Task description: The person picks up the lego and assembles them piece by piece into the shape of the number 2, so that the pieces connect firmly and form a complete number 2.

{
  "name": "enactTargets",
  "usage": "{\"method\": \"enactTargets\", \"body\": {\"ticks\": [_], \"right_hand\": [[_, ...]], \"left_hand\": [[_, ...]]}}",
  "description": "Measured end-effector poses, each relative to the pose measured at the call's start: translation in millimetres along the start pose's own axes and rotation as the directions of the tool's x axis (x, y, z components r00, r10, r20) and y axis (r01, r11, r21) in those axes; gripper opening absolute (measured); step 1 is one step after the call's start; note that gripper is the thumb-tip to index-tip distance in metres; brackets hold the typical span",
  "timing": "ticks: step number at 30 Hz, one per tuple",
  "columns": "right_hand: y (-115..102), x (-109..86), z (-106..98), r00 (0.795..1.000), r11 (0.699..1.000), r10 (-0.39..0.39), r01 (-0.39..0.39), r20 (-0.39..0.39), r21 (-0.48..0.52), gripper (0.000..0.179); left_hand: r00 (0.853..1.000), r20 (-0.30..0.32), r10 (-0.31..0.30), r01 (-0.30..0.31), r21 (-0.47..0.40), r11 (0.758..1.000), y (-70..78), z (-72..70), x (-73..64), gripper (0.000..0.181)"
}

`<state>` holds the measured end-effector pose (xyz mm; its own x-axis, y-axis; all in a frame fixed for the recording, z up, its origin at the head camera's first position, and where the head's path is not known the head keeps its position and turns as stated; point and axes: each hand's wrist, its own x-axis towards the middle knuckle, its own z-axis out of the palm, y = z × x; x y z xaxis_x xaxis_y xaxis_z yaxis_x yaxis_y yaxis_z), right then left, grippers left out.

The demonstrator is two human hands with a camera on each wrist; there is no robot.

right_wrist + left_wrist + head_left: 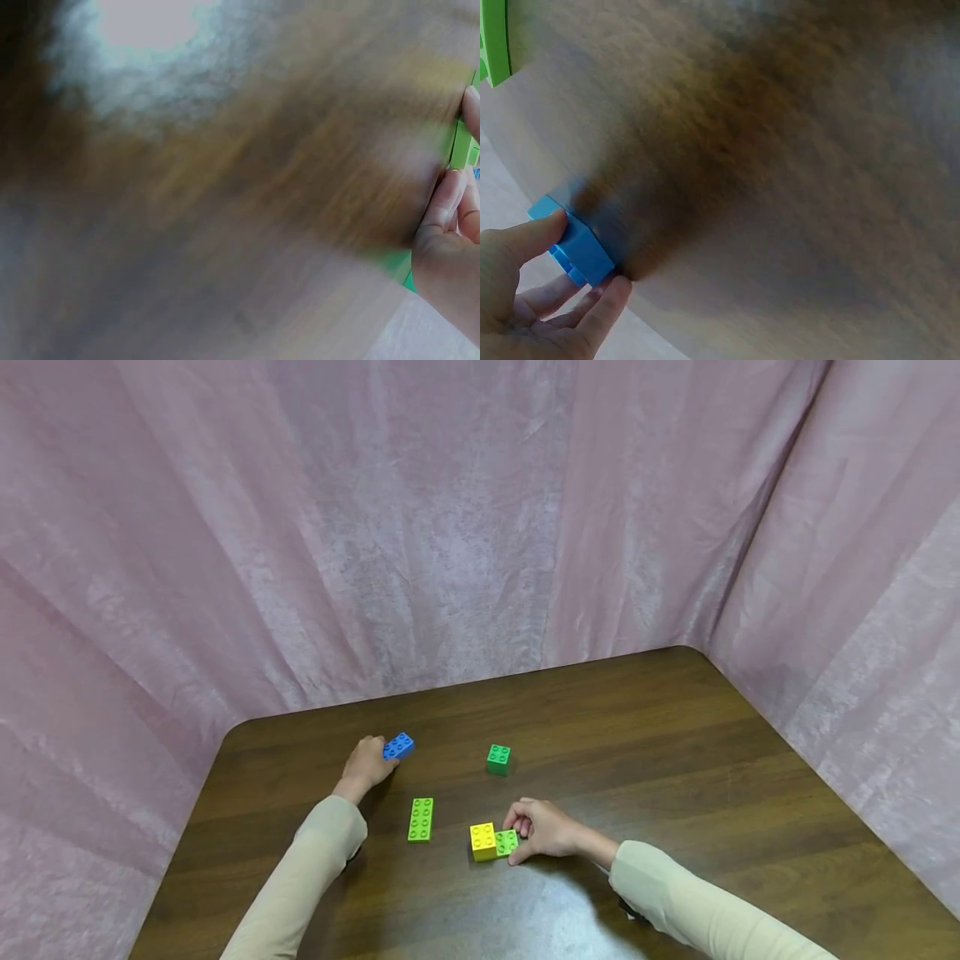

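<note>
In the head view my left hand (368,760) holds a blue toy building brick (399,746) with studs, at the far left of the table. Thumb and fingers pinch the blue brick (585,251) from opposite sides in the left wrist view. My right hand (550,829) pinches a low lime-green brick (507,843) between thumb and fingers, nearer the front. A taller yellow brick (483,842) stands at the left end of that lime brick, away from the hand. The right wrist view shows the lime brick (461,148) only at its edge.
A longer lime-green brick (421,819) lies between the two hands. Behind the right hand stands a green brick (498,759). All are on a brown wooden table (637,735), with pink curtains (450,527) along its back and sides.
</note>
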<state>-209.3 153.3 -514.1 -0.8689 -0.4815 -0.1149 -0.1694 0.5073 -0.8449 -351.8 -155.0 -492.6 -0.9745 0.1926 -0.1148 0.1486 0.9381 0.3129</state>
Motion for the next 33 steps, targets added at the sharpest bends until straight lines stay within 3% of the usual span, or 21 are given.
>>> {"method": "enactTargets", "body": {"ticks": [12,23,33], "right_hand": [[-0.1,1.1,4.0,1.0,1.0,-0.007,0.007,-0.007,-0.025,0.035],[0.1,-1.4,5.7,1.0,1.0,-0.006,0.006,-0.022,-0.003,0.035],[-0.6,0.0,4.4,1.0,1.0,-0.007,0.007,-0.023,-0.017,0.035]], "left_hand": [[0.998,-0.05,0.029,-0.034,-0.11,0.993,-8.8,1.1,-3.5,0.042],[0.998,-0.059,0.027,-0.038,-0.208,0.977,-12.4,-12.7,-7.0,0.047],[0.987,-0.106,0.119,-0.14,-0.227,0.964,-10.6,-20.2,-24.1,0.045]]}}
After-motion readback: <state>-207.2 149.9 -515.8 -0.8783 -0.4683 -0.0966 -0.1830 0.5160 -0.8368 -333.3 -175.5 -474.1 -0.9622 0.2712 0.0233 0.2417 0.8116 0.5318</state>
